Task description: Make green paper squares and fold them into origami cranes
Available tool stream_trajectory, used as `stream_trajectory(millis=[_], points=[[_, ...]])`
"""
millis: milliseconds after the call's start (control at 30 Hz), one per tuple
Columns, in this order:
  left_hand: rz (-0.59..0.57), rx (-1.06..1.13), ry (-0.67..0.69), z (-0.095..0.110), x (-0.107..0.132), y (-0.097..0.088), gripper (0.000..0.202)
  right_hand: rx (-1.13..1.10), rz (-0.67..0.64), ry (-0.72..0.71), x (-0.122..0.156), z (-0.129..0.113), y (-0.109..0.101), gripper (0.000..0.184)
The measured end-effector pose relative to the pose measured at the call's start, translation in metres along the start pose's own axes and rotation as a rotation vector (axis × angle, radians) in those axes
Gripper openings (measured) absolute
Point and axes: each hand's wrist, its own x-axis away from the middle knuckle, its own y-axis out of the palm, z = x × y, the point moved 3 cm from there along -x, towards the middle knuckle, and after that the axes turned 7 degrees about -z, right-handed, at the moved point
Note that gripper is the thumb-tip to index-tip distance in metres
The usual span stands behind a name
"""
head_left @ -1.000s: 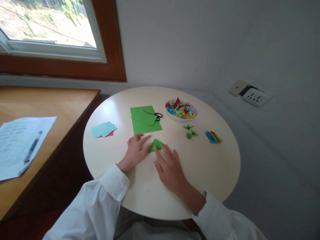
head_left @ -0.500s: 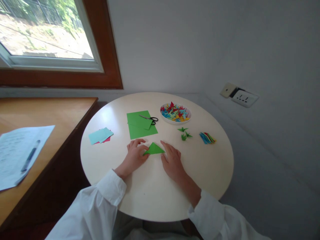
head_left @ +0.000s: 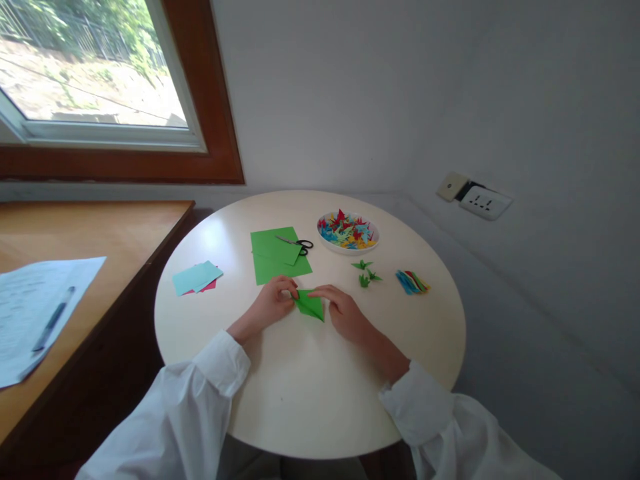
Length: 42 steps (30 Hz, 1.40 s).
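Note:
A small folded piece of green paper (head_left: 311, 305) lies on the round table in front of me, its lower right corner pointing toward me. My left hand (head_left: 274, 300) pinches its left corner between thumb and curled fingers. My right hand (head_left: 345, 312) rests at its right side, the fingers stretched out and a fingertip touching the top edge. Just beyond sit green paper sheets (head_left: 265, 262), a smaller one on a larger one, with black-handled scissors (head_left: 303, 245) on top. Several small green folded paper cranes (head_left: 364, 281) lie to the right.
A white bowl (head_left: 345, 251) full of colourful folded paper stands at the back of the white table (head_left: 310, 400). Light blue paper squares (head_left: 193, 279) lie left, over red ones. Coloured paper pieces (head_left: 412, 283) lie right. A wooden desk (head_left: 125, 227) holds written sheets and a pen (head_left: 54, 320).
The green paper has turned, from a triangle pointing away to a shape with a corner toward me. My right hand's fingers have moved left onto its top edge. The view has tilted slightly.

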Motion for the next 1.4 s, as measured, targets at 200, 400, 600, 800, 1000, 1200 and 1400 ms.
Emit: stream_trajectory(millis=[200, 400, 600, 800, 1000, 1200, 1400], points=[[-0.022, 0.291, -0.064, -0.015, -0.039, -0.008, 0.011, -0.046, -0.046, -0.017, -0.030, 0.011, -0.018, 0.041], [0.028, 0.448, -0.081, -0.022, -0.049, -0.009, 0.016, -0.138, 0.010, -0.003, -0.045, 0.024, -0.012, 0.029], [-0.032, 0.281, -0.042, -0.025, -0.047, -0.016, 0.004, -0.088, 0.126, 0.066, -0.040, 0.040, -0.007, 0.026], [-0.057, 0.098, -0.031, -0.026, -0.047, -0.022, 0.016, 0.012, 0.232, 0.122, -0.036, 0.041, -0.018, 0.027], [-0.077, 0.046, 0.005, -0.023, -0.045, -0.020, 0.013, -0.020, 0.242, 0.163, -0.036, 0.043, -0.017, 0.026], [0.043, 0.001, 0.010, -0.020, -0.043, -0.021, 0.012, -0.106, 0.232, 0.191, -0.036, 0.042, -0.014, 0.020], [0.046, 0.041, -0.011, -0.020, -0.042, -0.016, 0.009, -0.189, 0.238, 0.210, -0.036, 0.036, -0.013, 0.009]])
